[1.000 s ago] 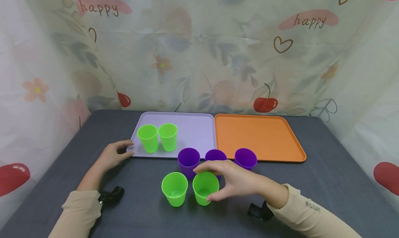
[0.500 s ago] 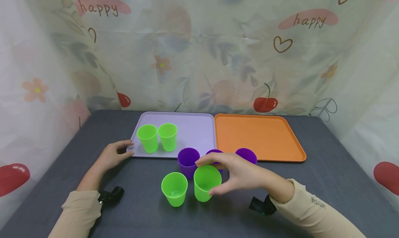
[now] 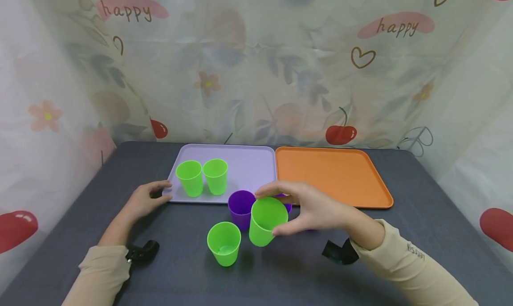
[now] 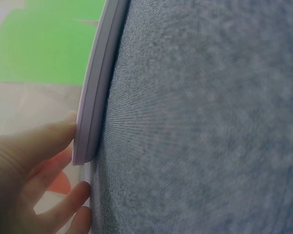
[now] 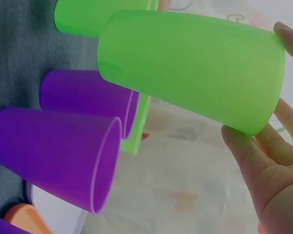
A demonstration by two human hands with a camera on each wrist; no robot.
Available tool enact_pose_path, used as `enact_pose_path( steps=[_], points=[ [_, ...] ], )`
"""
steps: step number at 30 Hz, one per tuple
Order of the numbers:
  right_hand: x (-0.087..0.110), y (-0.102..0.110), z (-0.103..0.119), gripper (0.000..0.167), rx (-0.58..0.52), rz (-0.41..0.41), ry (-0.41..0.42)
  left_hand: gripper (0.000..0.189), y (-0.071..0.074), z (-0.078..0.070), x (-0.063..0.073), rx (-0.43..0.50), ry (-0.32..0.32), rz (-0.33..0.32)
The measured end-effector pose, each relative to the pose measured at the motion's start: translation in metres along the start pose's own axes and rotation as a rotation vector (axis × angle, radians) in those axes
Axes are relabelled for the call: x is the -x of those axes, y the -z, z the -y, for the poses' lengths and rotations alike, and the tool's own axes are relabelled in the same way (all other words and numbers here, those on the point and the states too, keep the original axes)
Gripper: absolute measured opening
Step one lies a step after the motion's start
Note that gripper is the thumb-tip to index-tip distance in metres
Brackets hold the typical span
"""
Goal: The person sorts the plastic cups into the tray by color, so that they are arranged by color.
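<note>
In the head view my right hand (image 3: 316, 206) grips a green cup (image 3: 262, 226) by its rim, thumb on the near side and fingers on the far side. The right wrist view shows this cup (image 5: 185, 68) raised above the purple cups. A second green cup (image 3: 224, 248) stands to its left. Behind it is a purple cup (image 3: 239, 212); two others are mostly hidden by the right hand. My left hand (image 3: 146, 201) rests at the near left corner of the lilac tray (image 3: 252, 172), its thumb and fingertips touching the edge.
Two green cups, one at the left (image 3: 191, 183) and one beside it (image 3: 216, 179), stand upright on the lilac tray. An orange tray (image 3: 328, 172) adjoins it on the right. Both lie on a dark grey table (image 3: 176, 275) backed by a printed curtain (image 3: 256, 74).
The right hand has lifted the green cup off the table and moved it away from the person, over the purple cups' near side. The left hand has stayed at the tray corner.
</note>
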State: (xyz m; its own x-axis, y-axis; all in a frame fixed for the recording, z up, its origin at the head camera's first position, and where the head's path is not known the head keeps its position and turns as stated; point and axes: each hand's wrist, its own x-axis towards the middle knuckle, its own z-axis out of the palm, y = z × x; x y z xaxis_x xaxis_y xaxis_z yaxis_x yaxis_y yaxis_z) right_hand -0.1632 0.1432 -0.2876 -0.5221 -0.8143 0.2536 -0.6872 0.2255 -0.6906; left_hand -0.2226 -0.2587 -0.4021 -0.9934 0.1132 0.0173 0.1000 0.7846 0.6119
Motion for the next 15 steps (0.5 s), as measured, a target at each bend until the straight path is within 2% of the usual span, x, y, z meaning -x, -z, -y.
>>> enact_pose_path(
  steps=[8,15],
  points=[
    [-0.005,0.011,0.000,0.057,-0.006,-0.046,0.012,0.040,0.000,0.001,0.000,0.002,-0.020,-0.017],
    [-0.012,0.022,0.001,0.058,-0.013,-0.077,-0.011,0.040,-0.001,0.002,-0.001,0.001,-0.020,-0.020]
  ],
)
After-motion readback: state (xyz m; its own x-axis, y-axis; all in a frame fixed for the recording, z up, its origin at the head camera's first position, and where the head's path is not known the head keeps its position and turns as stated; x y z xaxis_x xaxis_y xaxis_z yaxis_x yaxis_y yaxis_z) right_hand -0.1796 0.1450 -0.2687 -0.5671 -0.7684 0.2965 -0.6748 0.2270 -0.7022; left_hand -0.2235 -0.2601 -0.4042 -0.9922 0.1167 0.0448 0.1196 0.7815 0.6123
